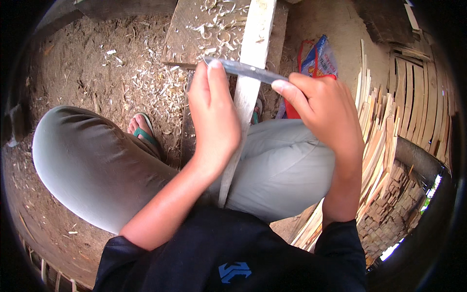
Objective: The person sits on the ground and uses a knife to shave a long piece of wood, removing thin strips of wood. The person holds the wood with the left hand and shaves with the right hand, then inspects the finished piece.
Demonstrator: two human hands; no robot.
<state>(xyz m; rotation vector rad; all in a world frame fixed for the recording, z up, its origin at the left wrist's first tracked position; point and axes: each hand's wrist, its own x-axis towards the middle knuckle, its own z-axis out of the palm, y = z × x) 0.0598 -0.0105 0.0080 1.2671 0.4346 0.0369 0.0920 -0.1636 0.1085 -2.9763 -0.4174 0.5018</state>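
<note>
Bag, blue-red, beyond right hand

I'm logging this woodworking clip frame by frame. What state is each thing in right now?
left hand: closed on the blade's left part
right hand: closed on the blade's right end
blade: held crosswise against the pale wooden slat
pale wooden slat: slanted, running from the plank down between the knees
wood shavings: scattered on the dirt floor
thin wooden strips: piled at the right
</note>
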